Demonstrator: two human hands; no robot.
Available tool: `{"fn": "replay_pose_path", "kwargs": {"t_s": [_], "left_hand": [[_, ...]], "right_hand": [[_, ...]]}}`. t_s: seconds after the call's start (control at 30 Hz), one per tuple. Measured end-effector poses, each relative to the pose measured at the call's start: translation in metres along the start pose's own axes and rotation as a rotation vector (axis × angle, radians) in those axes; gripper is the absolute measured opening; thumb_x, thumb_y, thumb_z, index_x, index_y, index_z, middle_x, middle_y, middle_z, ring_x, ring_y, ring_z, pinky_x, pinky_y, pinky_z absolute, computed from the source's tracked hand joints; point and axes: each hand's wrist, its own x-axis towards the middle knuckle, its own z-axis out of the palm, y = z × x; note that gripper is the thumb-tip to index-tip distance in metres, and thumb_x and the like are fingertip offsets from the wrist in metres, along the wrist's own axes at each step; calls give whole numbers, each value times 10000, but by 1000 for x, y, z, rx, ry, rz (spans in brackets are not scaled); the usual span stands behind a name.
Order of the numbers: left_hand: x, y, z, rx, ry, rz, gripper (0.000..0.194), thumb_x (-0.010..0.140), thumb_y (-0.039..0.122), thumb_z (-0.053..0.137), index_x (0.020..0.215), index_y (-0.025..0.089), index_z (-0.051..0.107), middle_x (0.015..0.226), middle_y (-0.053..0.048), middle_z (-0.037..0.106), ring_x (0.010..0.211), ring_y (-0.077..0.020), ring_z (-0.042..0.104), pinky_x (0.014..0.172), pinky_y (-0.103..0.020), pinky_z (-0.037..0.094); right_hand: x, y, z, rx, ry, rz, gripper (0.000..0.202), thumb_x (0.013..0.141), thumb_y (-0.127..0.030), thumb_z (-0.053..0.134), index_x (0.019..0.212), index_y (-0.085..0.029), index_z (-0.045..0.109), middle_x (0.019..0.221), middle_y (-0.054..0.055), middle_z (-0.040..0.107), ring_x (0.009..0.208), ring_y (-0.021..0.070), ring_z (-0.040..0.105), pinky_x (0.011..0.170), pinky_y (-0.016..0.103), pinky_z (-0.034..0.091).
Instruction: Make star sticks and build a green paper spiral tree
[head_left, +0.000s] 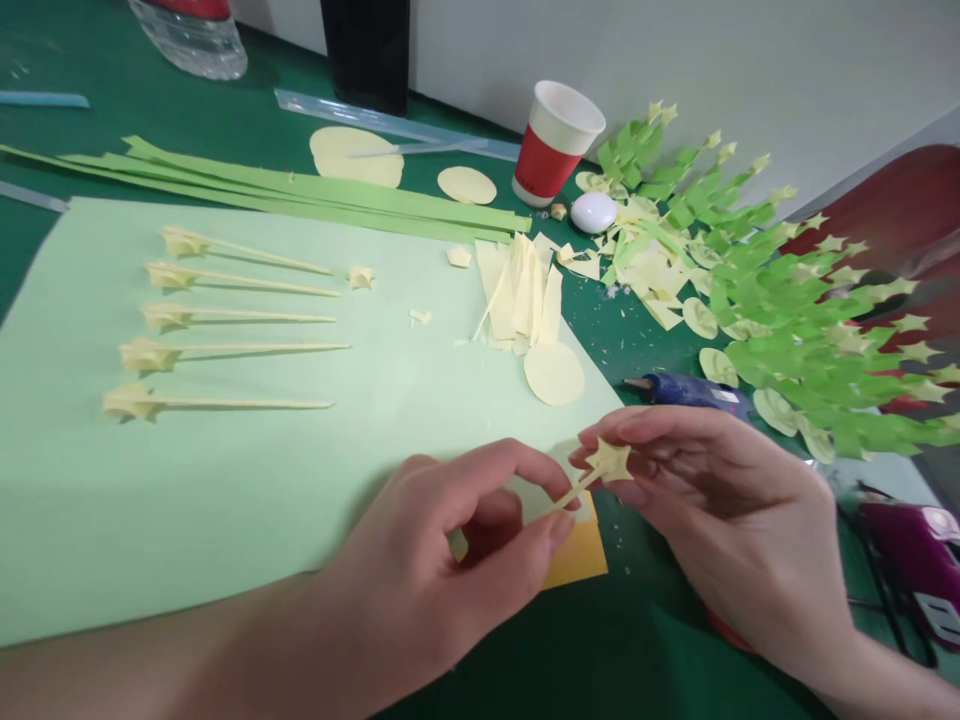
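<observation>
A thin yellow stick (576,492) carries a pale yellow paper star (611,461) at its upper end. My left hand (480,530) pinches the stick between thumb and index finger. Around the star, the fingertips of my right hand (720,510) are closed, holding it by its edges. Both hands are over the right edge of a light green sheet (300,480). Several star-topped sticks (240,404) lie in a column on the left of that sheet. A loose star (360,277) rests near their tips, and paper strips with a round disc (553,373) lie further right.
Behind the sheet lie long green strips (300,195), a red-and-white cup (556,145) and a white egg-shaped object (593,212). A blue glue gun (694,393) sits beyond my right hand. Green paper plants with stars (810,330) fill the right side, above a magenta object (911,560).
</observation>
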Motion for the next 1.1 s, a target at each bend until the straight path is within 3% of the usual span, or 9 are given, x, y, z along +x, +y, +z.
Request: {"fn": "replay_pose_path", "kwargs": {"t_s": [0.9, 1.0, 1.1], "left_hand": [[2, 1, 1, -12, -23, -41, 122, 807, 331, 440, 782, 234, 509, 440, 85, 334, 381, -67, 255, 352, -151, 206], [2, 2, 1, -26, -15, -70, 147, 790, 371, 470, 811, 237, 526, 446, 82, 381, 382, -70, 334, 367, -150, 253], [1, 5, 0, -71, -18, -147, 247, 711, 412, 569, 891, 244, 543, 527, 57, 539, 485, -112, 509, 453, -174, 374]], "right_hand": [[1, 0, 2, 96, -36, 81, 334, 696, -28, 646, 843, -326, 675, 804, -68, 688, 612, 60, 636, 559, 99, 549], [1, 2, -1, 149, -82, 131, 277, 736, -77, 633, 858, -324, 665, 818, -64, 682, 643, 57, 635, 592, 108, 548], [2, 3, -4, 210, -121, 167, 212, 756, -136, 635, 860, -319, 658, 832, -58, 676, 638, 55, 631, 600, 123, 546]]}}
